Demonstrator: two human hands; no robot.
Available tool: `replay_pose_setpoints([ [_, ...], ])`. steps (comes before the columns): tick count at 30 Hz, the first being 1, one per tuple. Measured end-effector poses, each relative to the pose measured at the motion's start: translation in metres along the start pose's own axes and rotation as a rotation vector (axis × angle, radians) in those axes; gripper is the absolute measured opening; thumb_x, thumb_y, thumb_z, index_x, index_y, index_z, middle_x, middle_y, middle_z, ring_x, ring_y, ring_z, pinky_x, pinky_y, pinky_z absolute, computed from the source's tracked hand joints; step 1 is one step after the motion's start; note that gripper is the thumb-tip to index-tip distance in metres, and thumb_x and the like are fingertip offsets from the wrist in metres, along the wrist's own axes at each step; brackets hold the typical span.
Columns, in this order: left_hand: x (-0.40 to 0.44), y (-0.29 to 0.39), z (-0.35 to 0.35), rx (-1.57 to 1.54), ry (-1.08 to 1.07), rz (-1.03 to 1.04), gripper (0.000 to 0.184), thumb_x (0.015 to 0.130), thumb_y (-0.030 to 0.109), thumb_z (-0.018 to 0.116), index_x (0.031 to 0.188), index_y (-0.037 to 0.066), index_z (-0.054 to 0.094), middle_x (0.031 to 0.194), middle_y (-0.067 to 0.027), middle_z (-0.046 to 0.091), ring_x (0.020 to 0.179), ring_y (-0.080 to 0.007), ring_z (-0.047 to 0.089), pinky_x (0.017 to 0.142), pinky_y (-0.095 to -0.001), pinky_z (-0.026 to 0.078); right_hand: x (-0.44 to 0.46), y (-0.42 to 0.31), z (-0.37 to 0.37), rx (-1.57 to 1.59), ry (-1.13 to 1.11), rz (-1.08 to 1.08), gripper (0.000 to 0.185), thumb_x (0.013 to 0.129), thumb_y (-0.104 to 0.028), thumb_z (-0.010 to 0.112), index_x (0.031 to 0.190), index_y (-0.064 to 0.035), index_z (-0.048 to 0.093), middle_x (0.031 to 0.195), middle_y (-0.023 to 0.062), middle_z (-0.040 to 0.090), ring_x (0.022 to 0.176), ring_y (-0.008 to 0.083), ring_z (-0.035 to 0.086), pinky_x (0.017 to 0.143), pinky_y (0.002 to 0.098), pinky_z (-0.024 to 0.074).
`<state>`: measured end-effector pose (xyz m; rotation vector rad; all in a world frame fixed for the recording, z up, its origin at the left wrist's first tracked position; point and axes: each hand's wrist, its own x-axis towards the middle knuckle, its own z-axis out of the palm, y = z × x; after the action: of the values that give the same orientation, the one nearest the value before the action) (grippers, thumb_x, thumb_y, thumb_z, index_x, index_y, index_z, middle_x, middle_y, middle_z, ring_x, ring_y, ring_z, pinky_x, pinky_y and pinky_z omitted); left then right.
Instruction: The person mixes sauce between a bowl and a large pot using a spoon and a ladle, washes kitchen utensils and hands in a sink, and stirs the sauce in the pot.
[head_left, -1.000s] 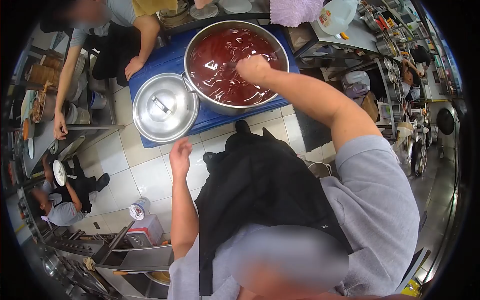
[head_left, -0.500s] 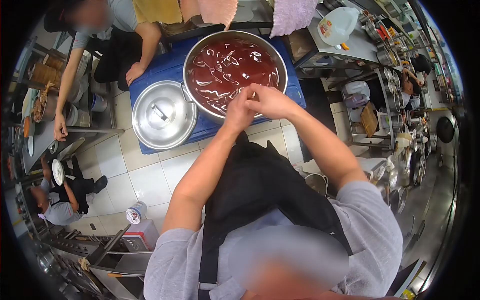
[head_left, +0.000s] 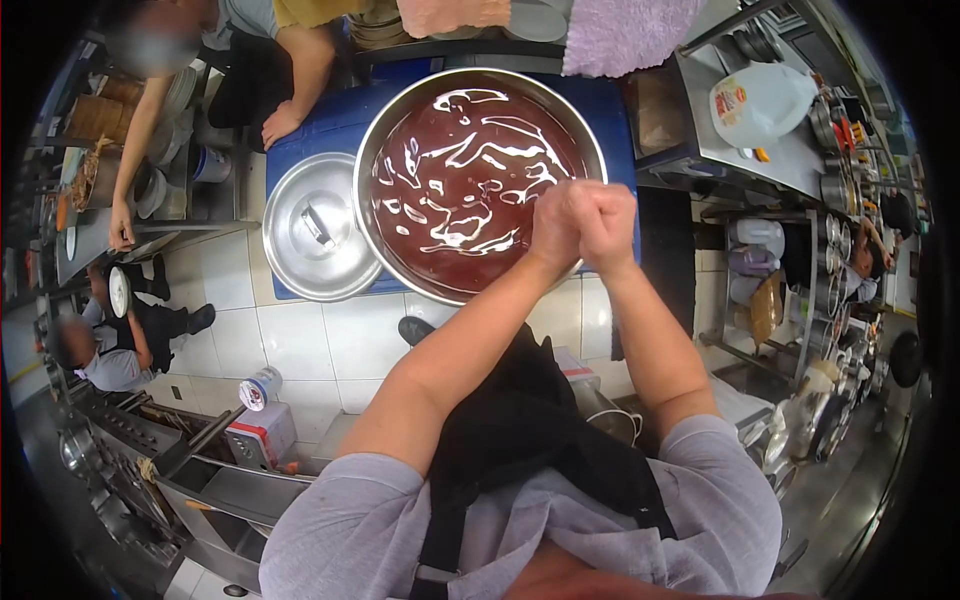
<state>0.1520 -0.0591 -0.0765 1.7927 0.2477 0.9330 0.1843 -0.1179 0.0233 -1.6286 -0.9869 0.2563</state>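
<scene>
My left hand [head_left: 556, 226] and my right hand [head_left: 604, 222] are closed and pressed together over the right front rim of a large metal pot [head_left: 362, 205]. What they grip, if anything, is hidden behind the fingers. Dark red liquid [head_left: 430, 185] fills much of the pot, its surface rippled and shiny. Left of the pot, a round metal lid [head_left: 290, 235] with a loop handle lies on a blue surface [head_left: 318, 135].
A co-worker's hand [head_left: 282, 122] rests on the blue surface's left edge. Another person [head_left: 130, 335] holds a white plate at far left. A plastic jug [head_left: 762, 105] stands on a metal table at right. Cloths [head_left: 625, 35] hang behind the pot.
My clasped hands have shifted right, from the front middle of the pot to its right front rim. The ripples have changed shape. The whole view has also shifted somewhat.
</scene>
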Motion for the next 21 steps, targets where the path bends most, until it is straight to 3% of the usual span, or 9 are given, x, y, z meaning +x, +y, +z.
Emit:
replay_pose_setpoints([
  [4, 0.061, -0.033, -0.018, 0.100, -0.223, 0.029, 0.011, 0.076, 0.018, 0.066, 0.084, 0.010, 0.066, 0.080, -0.0130, 0.069, 0.077, -0.0334, 0.068, 0.064, -0.0428, 0.054, 0.051, 0.039, 0.002, 0.065, 0.023, -0.132, 0.034, 0.089, -0.009, 0.055, 0.059, 0.0049, 0.047, 0.055, 0.0129, 0.045, 0.048, 0.0220, 0.048, 0.048, 0.0339, 0.0369],
  [6, 0.084, -0.070, -0.028, 0.084, -0.262, 0.211, 0.011, 0.076, 0.020, 0.067, 0.082, 0.011, 0.066, 0.079, -0.0133, 0.069, 0.075, -0.0349, 0.068, 0.062, -0.0440, 0.054, 0.069, 0.041, 0.018, 0.147, 0.054, -0.204, 0.034, 0.087, -0.009, 0.056, 0.059, 0.0051, 0.046, 0.054, 0.0125, 0.045, 0.047, 0.0219, 0.046, 0.049, 0.0332, 0.0380],
  [7, 0.088, -0.081, -0.038, 0.023, -0.281, 0.167, 0.011, 0.075, 0.020, 0.066, 0.081, 0.011, 0.066, 0.079, -0.0132, 0.069, 0.075, -0.0352, 0.068, 0.062, -0.0445, 0.055, 0.074, 0.053, 0.026, 0.142, 0.024, -0.261, 0.039, 0.093, -0.015, 0.054, 0.059, 0.0027, 0.046, 0.055, 0.0062, 0.043, 0.052, 0.0135, 0.043, 0.048, 0.0305, 0.0311],
  [8, 0.090, -0.101, -0.051, 0.043, -0.338, 0.158, 0.011, 0.075, 0.020, 0.066, 0.079, 0.010, 0.065, 0.079, -0.0139, 0.069, 0.074, -0.0354, 0.067, 0.062, -0.0450, 0.054, 0.077, 0.061, 0.042, 0.197, 0.070, -0.293, 0.037, 0.091, -0.014, 0.055, 0.059, 0.0025, 0.048, 0.057, 0.0058, 0.046, 0.053, 0.0136, 0.044, 0.050, 0.0291, 0.0346],
  [10, 0.084, -0.099, -0.088, 0.302, -0.367, 0.026, 0.011, 0.073, 0.020, 0.066, 0.076, 0.009, 0.065, 0.078, -0.0145, 0.069, 0.073, -0.0358, 0.067, 0.062, -0.0450, 0.054, 0.076, 0.060, 0.063, 0.321, -0.007, -0.034, 0.033, 0.089, -0.011, 0.057, 0.059, 0.0027, 0.051, 0.059, 0.0059, 0.051, 0.054, 0.0138, 0.049, 0.054, 0.0275, 0.0402],
  [13, 0.069, -0.073, -0.126, 0.251, -0.265, 0.289, 0.011, 0.071, 0.018, 0.067, 0.074, 0.008, 0.064, 0.075, -0.0136, 0.068, 0.070, -0.0360, 0.067, 0.060, -0.0426, 0.054, 0.061, 0.038, 0.096, 0.442, -0.075, -0.077, 0.030, 0.088, -0.008, 0.057, 0.060, 0.0034, 0.056, 0.062, 0.0069, 0.059, 0.058, 0.0129, 0.055, 0.056, 0.0274, 0.0434],
  [16, 0.031, -0.054, -0.135, 0.353, -0.294, 0.097, 0.010, 0.073, 0.017, 0.066, 0.073, 0.007, 0.063, 0.073, -0.0154, 0.066, 0.071, -0.0360, 0.067, 0.059, -0.0419, 0.054, 0.034, 0.013, 0.109, 0.544, -0.004, 0.083, 0.039, 0.092, -0.015, 0.058, 0.057, 0.0005, 0.054, 0.056, 0.0060, 0.054, 0.052, 0.0117, 0.049, 0.051, 0.0280, 0.0390],
  [18, 0.010, -0.035, -0.127, 0.255, -0.260, -0.032, 0.009, 0.073, 0.017, 0.066, 0.072, 0.008, 0.063, 0.071, -0.0152, 0.066, 0.069, -0.0357, 0.067, 0.058, -0.0427, 0.053, 0.015, 0.004, 0.092, 0.403, -0.018, 0.188, 0.042, 0.093, -0.018, 0.058, 0.055, -0.0013, 0.052, 0.051, 0.0030, 0.049, 0.049, 0.0090, 0.044, 0.048, 0.0279, 0.0345],
  [21, -0.016, -0.010, -0.096, 0.298, -0.276, -0.048, 0.008, 0.073, 0.017, 0.068, 0.077, 0.012, 0.064, 0.071, -0.0121, 0.066, 0.068, -0.0339, 0.067, 0.059, -0.0425, 0.053, -0.007, -0.013, 0.070, 0.307, 0.026, 0.272, 0.045, 0.094, -0.018, 0.057, 0.053, -0.0024, 0.046, 0.050, -0.0002, 0.044, 0.048, 0.0079, 0.038, 0.046, 0.0285, 0.0287],
])
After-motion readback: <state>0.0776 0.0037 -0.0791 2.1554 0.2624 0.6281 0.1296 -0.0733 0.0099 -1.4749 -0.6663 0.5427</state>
